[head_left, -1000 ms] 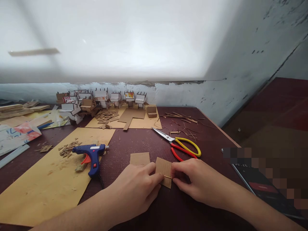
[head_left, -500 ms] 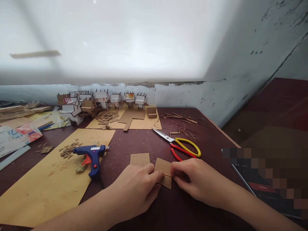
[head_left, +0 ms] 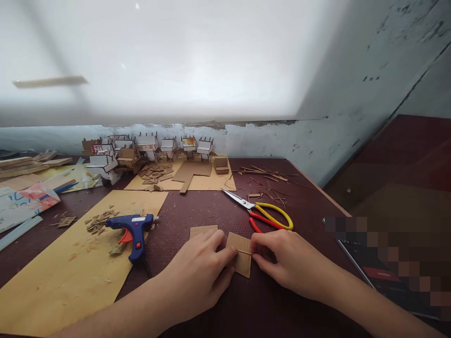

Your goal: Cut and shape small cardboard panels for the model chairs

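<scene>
A small square cardboard piece (head_left: pixel 242 267) lies on the table between my hands, with a thin cardboard strip (head_left: pixel 244 252) across its middle. My right hand (head_left: pixel 282 256) pinches the strip's right end between thumb and forefinger. At the other end, my left hand (head_left: pixel 207 263) is closed, its thumb and forefinger on the strip. A second cardboard piece (head_left: pixel 203 231) is partly covered by the left hand. Just beyond my right hand rest the scissors (head_left: pixel 250 205), with yellow and red handles, blades closed.
To the left, a blue glue gun (head_left: pixel 136 230) lies on a yellow board (head_left: pixel 70 281) with cardboard bits. Several small cardboard chairs (head_left: pixel 148 145) stand at the back by the wall. Cardboard slivers (head_left: pixel 264 172) lie back right, and a dark screen-like device (head_left: pixel 366 263) sits at the right.
The strip has shifted slightly away from me over the cardboard piece and sits straighter across it. Both hands stay nearly in place.
</scene>
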`<state>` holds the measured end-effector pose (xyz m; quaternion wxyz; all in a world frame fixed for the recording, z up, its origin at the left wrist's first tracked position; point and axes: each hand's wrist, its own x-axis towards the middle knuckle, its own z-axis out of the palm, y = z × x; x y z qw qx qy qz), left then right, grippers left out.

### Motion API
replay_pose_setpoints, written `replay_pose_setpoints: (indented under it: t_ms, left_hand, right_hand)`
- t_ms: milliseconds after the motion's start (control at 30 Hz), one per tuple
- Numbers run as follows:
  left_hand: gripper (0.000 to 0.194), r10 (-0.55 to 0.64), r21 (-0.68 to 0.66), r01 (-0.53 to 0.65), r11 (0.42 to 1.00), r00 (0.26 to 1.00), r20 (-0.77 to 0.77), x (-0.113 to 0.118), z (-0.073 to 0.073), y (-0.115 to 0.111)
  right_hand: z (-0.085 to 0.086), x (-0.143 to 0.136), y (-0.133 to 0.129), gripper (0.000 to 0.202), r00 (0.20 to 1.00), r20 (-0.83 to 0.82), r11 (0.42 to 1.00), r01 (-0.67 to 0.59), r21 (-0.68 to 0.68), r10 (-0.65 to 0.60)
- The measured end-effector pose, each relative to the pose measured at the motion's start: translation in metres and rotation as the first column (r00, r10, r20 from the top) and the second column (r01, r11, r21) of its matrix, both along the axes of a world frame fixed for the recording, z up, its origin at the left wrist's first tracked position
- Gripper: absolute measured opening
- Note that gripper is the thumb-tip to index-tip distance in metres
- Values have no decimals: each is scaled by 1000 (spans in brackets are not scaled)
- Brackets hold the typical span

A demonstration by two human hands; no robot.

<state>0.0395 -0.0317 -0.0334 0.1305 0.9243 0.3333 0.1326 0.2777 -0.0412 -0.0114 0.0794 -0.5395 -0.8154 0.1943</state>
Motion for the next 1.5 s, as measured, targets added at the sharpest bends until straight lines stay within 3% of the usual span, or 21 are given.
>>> replay_pose_setpoints:
  t_ms: [300,600,933,1367,1500]
  left_hand:
    - [22,-34,52,31,998,998,61,-3,0,3]
    - [27,-26,-24,25,999,999,-23,-6,-4,6]
    - [19,9,-15,-9,1000,1000,17,-3,3,7]
    - [19,-1,51,-5,999,995,100,-4,-1,7]
    - [13,1,95,-10,995,996,87,-4,-3,10]
  right_hand:
    - [-7,0,2,12,998,7,998,55,30,-56]
    - [-8,-4,3,13,995,-32,996,93,5,-93]
    - [-14,-6,6,13,986,-90,990,138,3,-137]
    - [-9,-3,3,15,985,-124,993,115,-11,-115]
    - [-1,-3,-2,12,986,-161,999,27,-46,-34]
